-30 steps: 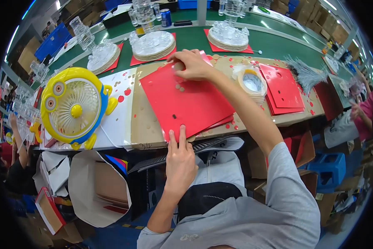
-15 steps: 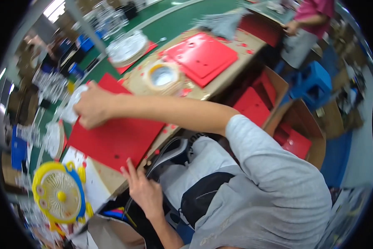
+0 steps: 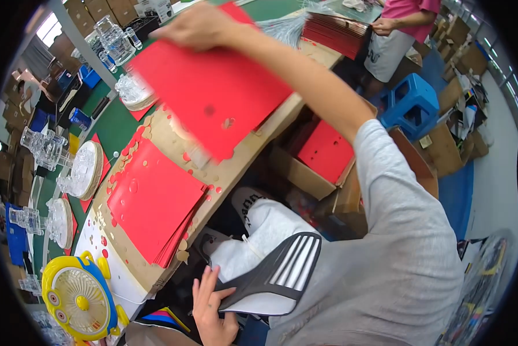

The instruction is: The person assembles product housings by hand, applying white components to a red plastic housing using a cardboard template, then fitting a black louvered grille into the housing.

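Note:
My right hand (image 3: 198,26) grips the far edge of a red sheet (image 3: 195,92), raised and tilted over the bench and smeared by motion. A dark round hole and a ragged hole show in this sheet. Below it lies a stack of red sheets (image 3: 155,199), with loose red and gold discs around it. Down by my lap, my left hand (image 3: 211,308) is open, fingers apart. Its index finger is close to a black-and-white striped item (image 3: 282,274) on my lap; whether they touch I cannot tell.
A yellow-and-blue toy-like fan (image 3: 81,300) stands at the near left. Clear plastic pieces on round bases (image 3: 86,167) line the green table (image 3: 112,115). Cardboard boxes (image 3: 302,176) with red sheets and a blue stool (image 3: 410,104) are at right. Another person (image 3: 406,26) stands at far right.
My right hand has lifted a red sheet and carried it away and to the right, uncovering the stack. My left hand has moved down from the sheet's near edge toward my lap.

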